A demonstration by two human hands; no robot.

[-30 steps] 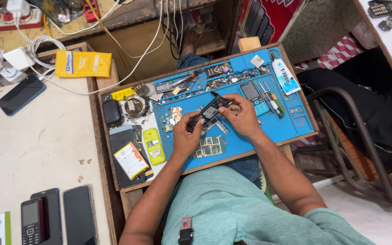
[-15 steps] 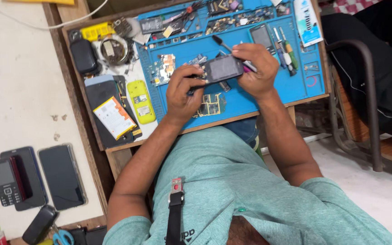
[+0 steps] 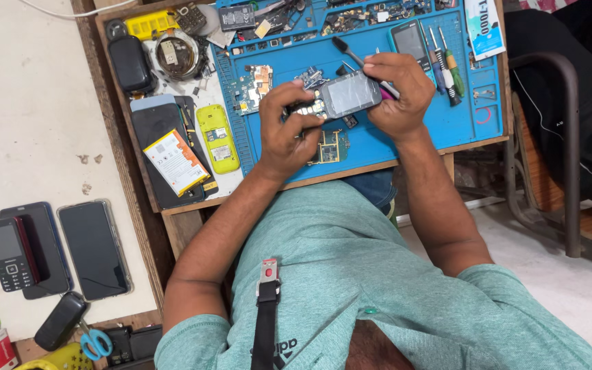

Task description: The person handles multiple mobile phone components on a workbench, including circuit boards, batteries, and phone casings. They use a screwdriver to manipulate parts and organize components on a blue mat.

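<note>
Glossy phone screen [image 3: 352,94]; matt blue rubbery mat [image 3: 419,127]; worn wooden bench [image 3: 138,199].

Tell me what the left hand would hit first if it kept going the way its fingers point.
The left hand grips the keypad end of the small phone, fingers pointing up the blue mat. Going on, it would likely meet the loose circuit board just beyond, though depth is unclear.

grey phone screen [image 3: 351,94] in both hands, orange-white battery label [image 3: 177,161]
</note>
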